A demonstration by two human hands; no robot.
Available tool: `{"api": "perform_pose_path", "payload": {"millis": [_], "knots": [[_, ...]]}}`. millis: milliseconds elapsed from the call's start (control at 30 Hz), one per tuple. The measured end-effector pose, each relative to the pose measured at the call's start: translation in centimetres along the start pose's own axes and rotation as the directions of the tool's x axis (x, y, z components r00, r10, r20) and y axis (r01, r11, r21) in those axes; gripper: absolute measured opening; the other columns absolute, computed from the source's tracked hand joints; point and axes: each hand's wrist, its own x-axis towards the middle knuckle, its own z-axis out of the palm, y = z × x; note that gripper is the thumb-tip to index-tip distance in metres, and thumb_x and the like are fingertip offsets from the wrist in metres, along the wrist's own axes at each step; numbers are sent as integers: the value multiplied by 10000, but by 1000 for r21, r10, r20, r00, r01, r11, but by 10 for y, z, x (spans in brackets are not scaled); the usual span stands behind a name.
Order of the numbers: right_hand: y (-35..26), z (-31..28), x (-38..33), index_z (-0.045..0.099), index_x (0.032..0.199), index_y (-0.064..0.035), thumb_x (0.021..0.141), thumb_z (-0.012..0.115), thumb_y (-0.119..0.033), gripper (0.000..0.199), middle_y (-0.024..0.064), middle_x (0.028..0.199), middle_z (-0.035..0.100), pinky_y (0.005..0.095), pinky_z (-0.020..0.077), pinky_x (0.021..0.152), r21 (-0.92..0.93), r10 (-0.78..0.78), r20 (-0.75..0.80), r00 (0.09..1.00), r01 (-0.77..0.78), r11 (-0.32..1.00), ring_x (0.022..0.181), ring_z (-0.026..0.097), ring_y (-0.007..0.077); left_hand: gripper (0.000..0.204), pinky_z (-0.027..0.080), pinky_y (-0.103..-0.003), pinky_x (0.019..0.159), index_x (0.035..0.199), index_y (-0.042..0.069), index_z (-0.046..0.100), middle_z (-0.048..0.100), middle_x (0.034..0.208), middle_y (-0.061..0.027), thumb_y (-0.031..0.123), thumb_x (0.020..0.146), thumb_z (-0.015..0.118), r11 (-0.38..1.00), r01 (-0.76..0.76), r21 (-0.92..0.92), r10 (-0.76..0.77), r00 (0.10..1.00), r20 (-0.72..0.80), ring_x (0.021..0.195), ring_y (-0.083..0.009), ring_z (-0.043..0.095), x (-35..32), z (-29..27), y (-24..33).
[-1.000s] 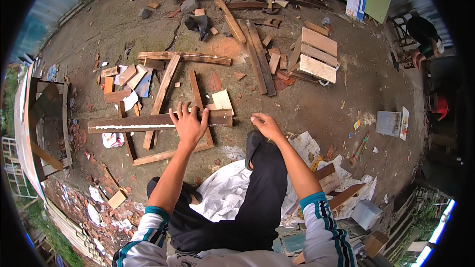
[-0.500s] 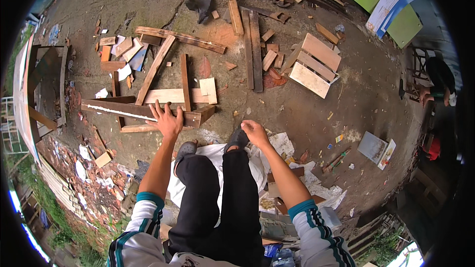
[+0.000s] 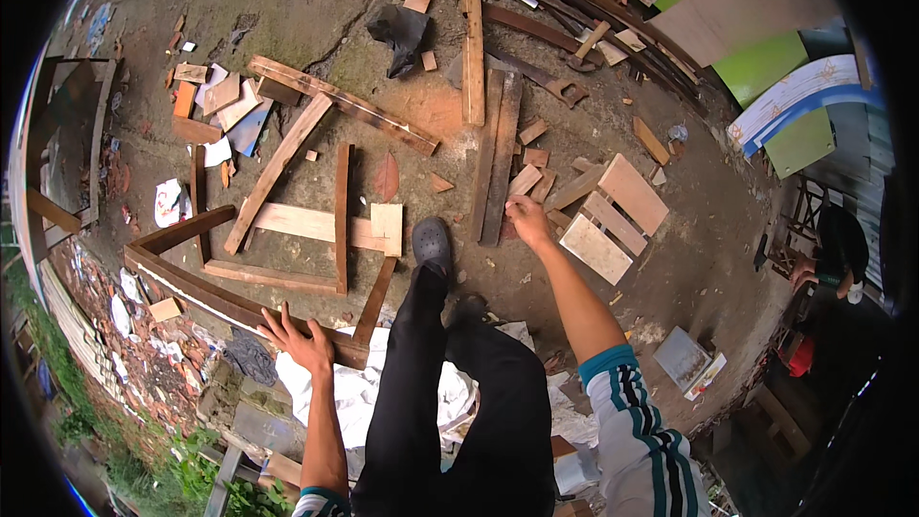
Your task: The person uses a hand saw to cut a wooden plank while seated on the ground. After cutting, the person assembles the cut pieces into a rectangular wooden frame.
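Note:
My left hand (image 3: 304,345) rests on the near rail of a dark brown wooden frame (image 3: 191,287), close to the rail's right end. Its fingers are spread over the wood, and a white streak runs along this rail. Out to the right, my right hand (image 3: 528,222) is closed, fingertips pressed together; anything inside is too small to make out. It hovers by the near ends of two dark planks (image 3: 496,163), left of a small slatted wooden piece (image 3: 613,220). Pale and brown strips (image 3: 278,273) lie within and beyond the frame.
Wood offcuts (image 3: 225,101) lie at the far left. A hand saw (image 3: 550,81), a hammer (image 3: 589,43) and long boards lie at the back right. A white sheet (image 3: 445,402) spreads under my legs, beside rubble (image 3: 172,345). Another person (image 3: 842,239) is at the right edge.
My right hand has reached forward and right to the dark planks. The view has shifted forward; one foot has stepped ahead. My left hand stays on the frame's rail, which now appears lower in view.

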Motion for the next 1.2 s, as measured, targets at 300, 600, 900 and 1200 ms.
{"api": "perform_pose_path", "payload": {"millis": [300,600,900,1200], "knots": [[-28,-124,159,562,1388,-68,955,615,-357,523,213,1320,631,442,454,1041,-271,-29,-153,988,-14,963,1231,595,357,338,246,-482,1206,1153,154,730,368,1603,-67,109,842,605,1000,-12,6,12,1000,-26,1534,-417,94,80,35,114],[-7,-189,330,345,1555,-160,921,652,-300,718,208,1525,432,462,363,1144,-529,-224,-236,945,68,846,1392,430,376,243,218,-487,1226,945,158,797,590,1417,-31,173,841,578,943,-216,253,182,972,151,1447,-423,336,200,141,216],[-22,-236,466,191,1592,-389,955,566,-236,754,184,1479,433,533,418,1024,-913,-506,-303,808,-94,396,1314,486,374,349,352,-787,987,1192,129,721,388,1563,-93,151,850,654,914,-68,401,-43,964,261,1486,-375,265,218,295,314],[0,-264,552,295,1563,-205,998,530,-209,612,149,1196,666,523,534,871,-987,-676,-158,720,-139,83,1106,652,338,809,428,-747,951,1437,88,432,-102,1654,-221,12,689,728,979,7,204,-10,1000,13,1529,-455,-29,180,356,281]]}}
